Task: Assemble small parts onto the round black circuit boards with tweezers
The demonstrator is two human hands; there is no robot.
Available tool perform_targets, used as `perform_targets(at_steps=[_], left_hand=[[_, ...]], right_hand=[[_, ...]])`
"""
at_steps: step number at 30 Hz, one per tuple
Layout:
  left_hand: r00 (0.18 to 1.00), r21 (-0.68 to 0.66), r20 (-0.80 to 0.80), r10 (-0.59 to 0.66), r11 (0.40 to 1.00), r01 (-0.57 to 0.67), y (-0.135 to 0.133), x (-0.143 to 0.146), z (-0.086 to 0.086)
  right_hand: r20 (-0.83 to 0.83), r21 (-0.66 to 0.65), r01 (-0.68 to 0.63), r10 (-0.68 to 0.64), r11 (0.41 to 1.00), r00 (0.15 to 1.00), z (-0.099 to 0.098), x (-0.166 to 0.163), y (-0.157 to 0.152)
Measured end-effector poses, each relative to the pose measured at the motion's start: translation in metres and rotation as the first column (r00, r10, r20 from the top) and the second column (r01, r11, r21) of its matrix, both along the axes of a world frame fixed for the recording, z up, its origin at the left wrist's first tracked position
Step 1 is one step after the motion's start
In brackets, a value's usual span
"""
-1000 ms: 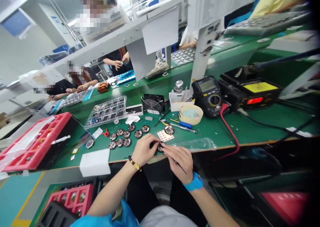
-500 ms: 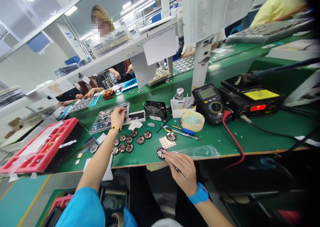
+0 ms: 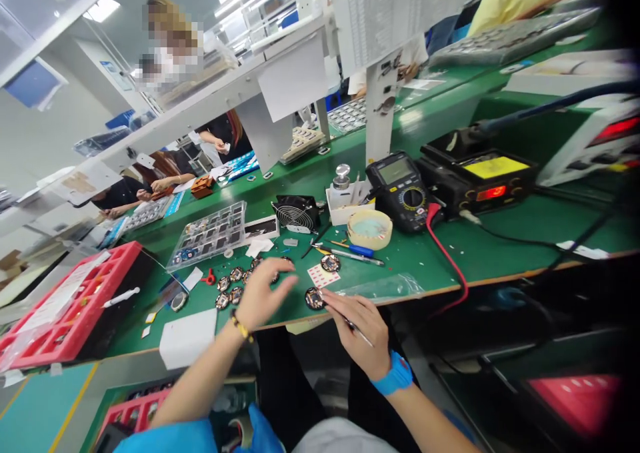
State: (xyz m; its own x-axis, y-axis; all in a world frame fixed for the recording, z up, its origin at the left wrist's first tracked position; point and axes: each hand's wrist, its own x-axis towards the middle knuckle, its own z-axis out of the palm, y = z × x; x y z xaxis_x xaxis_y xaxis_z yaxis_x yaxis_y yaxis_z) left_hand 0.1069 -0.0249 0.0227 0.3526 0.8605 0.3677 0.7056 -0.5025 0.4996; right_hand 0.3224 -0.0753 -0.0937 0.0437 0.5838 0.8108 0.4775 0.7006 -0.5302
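Note:
My right hand (image 3: 361, 328) is closed around slim metal tweezers (image 3: 364, 335), whose rear end sticks out below the fingers. Its fingertips are at the edge of a round circuit board (image 3: 314, 298) near the bench's front edge. My left hand (image 3: 267, 292) hovers over a group of several similar round boards (image 3: 223, 284) and partly hides them. Its thumb and fingers are spread, with nothing visible between them. Just behind the right hand's board, another round board (image 3: 331, 263) rests on a sheet of red-dotted stickers (image 3: 320, 277).
A clear compartment box (image 3: 207, 236) stands behind the boards, beside a small fan (image 3: 296, 214). To the right are a tape roll (image 3: 370, 230), a multimeter (image 3: 400, 190) and a soldering station (image 3: 483, 176). A red tray (image 3: 75, 306) lies at left. Co-workers sit across the bench.
My left hand has come back from the compartment box toward the right and nearer, above the round boards. My right hand stays by the same board. The whole view has shifted slightly.

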Motion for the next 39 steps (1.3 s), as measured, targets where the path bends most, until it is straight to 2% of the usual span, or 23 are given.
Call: perform_targets(at_steps=[1, 3, 5, 7, 14, 17, 20, 23, 26, 29, 33, 39], left_hand=[[0.997, -0.013, -0.020, -0.071, 0.997, 0.071, -0.017, 0.012, -0.010], [0.988, 0.000, -0.071, -0.134, 0.991, 0.135, -0.040, 0.030, -0.030], [0.982, 0.050, -0.129, -0.140, 0.988, 0.147, -0.048, 0.039, -0.045], [0.980, 0.094, -0.168, -0.110, 0.987, 0.127, -0.047, 0.036, -0.052], [0.984, 0.142, -0.155, 0.091, 0.987, -0.069, -0.049, -0.021, -0.043], [0.979, 0.167, -0.096, 0.180, 0.972, -0.163, -0.049, -0.030, -0.038], [0.986, 0.131, -0.039, 0.163, 0.979, -0.157, -0.041, -0.010, -0.034], [0.997, 0.081, -0.031, 0.073, 0.994, -0.070, -0.024, 0.030, -0.033], [0.997, 0.047, -0.080, 0.017, 0.999, -0.013, 0.000, 0.067, -0.038], [0.986, 0.023, -0.160, 0.037, 0.999, -0.034, 0.019, 0.087, -0.045], [0.989, 0.020, -0.136, 0.052, 0.999, -0.050, 0.022, 0.089, -0.048], [0.998, 0.002, -0.056, 0.043, 0.999, -0.043, -0.016, 0.053, -0.043]], right_hand=[[-0.042, -0.020, -0.003, 0.003, 1.000, 0.999, 0.000, 0.002, -0.001], [-0.125, -0.077, -0.017, 0.007, 0.997, 0.992, 0.000, 0.006, -0.003], [-0.183, -0.136, -0.036, 0.011, 0.990, 0.983, 0.002, 0.010, -0.004], [-0.219, -0.180, -0.047, 0.007, 0.983, 0.976, 0.005, 0.014, -0.006], [-0.259, -0.224, -0.020, -0.040, 0.974, 0.965, 0.016, 0.024, -0.012], [-0.263, -0.221, -0.006, -0.053, 0.975, 0.963, 0.017, 0.026, -0.011], [-0.279, -0.242, -0.009, -0.061, 0.970, 0.958, 0.017, 0.027, -0.007], [-0.268, -0.257, -0.005, -0.066, 0.966, 0.961, 0.017, 0.030, -0.007], [-0.241, -0.267, 0.019, -0.086, 0.964, 0.967, 0.018, 0.034, -0.012], [-0.230, -0.277, 0.049, -0.115, 0.960, 0.966, 0.019, 0.040, -0.018], [-0.213, -0.277, 0.065, -0.128, 0.959, 0.969, 0.019, 0.046, -0.024], [-0.198, -0.303, -0.006, -0.057, 0.953, 0.979, 0.022, 0.045, -0.025]])
